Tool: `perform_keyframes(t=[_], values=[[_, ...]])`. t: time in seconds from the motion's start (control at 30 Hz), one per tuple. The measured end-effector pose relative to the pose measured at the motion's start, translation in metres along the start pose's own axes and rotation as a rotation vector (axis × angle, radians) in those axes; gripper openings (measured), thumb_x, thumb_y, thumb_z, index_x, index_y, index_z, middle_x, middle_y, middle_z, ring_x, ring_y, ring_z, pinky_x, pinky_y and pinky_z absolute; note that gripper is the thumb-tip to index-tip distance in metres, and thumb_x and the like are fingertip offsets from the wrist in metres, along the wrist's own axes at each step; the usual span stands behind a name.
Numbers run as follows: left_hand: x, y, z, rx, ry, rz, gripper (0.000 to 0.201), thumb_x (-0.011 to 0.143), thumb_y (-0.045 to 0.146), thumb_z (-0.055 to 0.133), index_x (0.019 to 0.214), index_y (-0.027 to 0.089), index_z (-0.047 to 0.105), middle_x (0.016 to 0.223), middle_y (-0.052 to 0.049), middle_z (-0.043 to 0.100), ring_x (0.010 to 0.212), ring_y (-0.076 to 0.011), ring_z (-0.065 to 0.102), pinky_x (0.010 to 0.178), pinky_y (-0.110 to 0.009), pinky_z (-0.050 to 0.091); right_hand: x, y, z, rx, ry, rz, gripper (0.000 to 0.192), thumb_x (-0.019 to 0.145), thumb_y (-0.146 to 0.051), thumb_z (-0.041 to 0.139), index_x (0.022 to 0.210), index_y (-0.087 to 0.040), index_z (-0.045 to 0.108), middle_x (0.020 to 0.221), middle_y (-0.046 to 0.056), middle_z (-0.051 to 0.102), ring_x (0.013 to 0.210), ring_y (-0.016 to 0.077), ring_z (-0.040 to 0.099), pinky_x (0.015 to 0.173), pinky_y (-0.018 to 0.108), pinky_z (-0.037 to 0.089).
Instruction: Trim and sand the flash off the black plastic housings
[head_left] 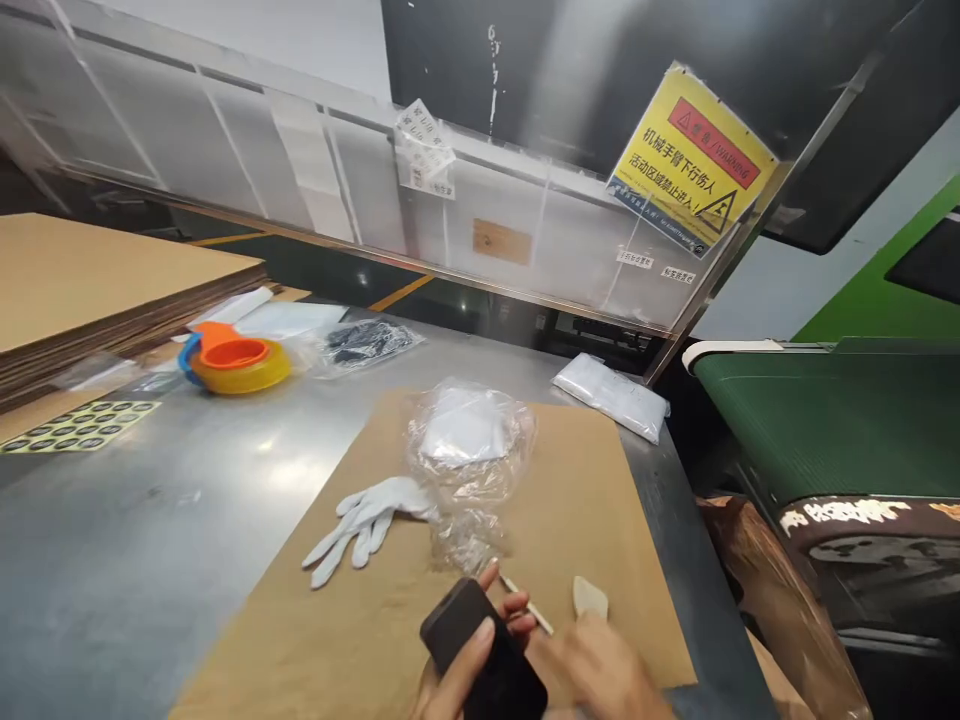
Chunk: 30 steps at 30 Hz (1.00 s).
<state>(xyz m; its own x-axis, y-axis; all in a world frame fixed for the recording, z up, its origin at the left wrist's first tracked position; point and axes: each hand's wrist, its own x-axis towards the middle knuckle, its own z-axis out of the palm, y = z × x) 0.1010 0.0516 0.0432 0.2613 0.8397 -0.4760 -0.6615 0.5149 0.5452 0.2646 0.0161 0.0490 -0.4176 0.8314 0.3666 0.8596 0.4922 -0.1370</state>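
Note:
My left hand (459, 672) grips a dark phone (484, 650) at the bottom of the view, thumb across its face. Beside it my right hand (607, 672) holds a thin white stick-like item (527, 603) between its fingertips and rests on a brown cardboard sheet (337, 620). A small pale wedge-shaped piece (590, 597) lies just beyond the right hand. A white cloth glove (364, 520) lies on the cardboard to the left. A crumpled clear plastic bag (469, 460) with something white inside sits just beyond the hands.
The cardboard lies on a metal table (150, 540). A yellow tape roll with an orange dispenser (236, 362), a sticker sheet (79, 424), stacked cardboard (90, 290) and bagged items (611, 396) sit further off. A green conveyor (825, 420) runs at right, under a yellow warning sign (694, 160).

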Motion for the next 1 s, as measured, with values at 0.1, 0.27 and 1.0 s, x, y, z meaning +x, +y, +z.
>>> perform_keyframes(t=[0.1, 0.27, 1.0], values=[[-0.010, 0.010, -0.017, 0.179, -0.046, 0.173, 0.045, 0.066, 0.033, 0.071, 0.108, 0.021, 0.061, 0.081, -0.003, 0.067, 0.069, -0.0169, 0.062, 0.073, -0.029, 0.047, -0.010, 0.028, 0.019, -0.047, -0.072, 0.397, 0.032, 0.083, -0.029, 0.051, 0.112, -0.018, 0.057, 0.094, 0.012, 0.062, 0.085, 0.0239, 0.059, 0.071, 0.036, 0.051], [-0.032, 0.032, -0.051, 0.661, -0.359, 0.421, 0.037, 0.074, 0.029, 0.061, 0.111, 0.021, 0.063, 0.074, -0.004, 0.064, 0.069, -0.0170, 0.059, 0.067, -0.027, 0.045, -0.022, 0.057, 0.033, 0.005, -0.158, 0.502, 0.023, 0.076, -0.026, 0.058, 0.095, -0.015, 0.064, 0.082, 0.011, 0.059, 0.078, 0.0252, 0.058, 0.069, 0.040, 0.051], [-0.064, 0.042, -0.073, 0.394, -0.454, 0.025, 0.039, 0.063, 0.009, 0.057, 0.098, 0.020, 0.070, 0.097, -0.004, 0.069, 0.091, -0.0259, 0.059, 0.078, -0.033, 0.044, 0.010, -0.125, 0.008, 0.626, 0.224, 0.136, 0.046, 0.091, -0.028, 0.041, 0.136, -0.024, 0.036, 0.104, 0.010, 0.051, 0.094, 0.0215, 0.054, 0.073, 0.035, 0.050]])
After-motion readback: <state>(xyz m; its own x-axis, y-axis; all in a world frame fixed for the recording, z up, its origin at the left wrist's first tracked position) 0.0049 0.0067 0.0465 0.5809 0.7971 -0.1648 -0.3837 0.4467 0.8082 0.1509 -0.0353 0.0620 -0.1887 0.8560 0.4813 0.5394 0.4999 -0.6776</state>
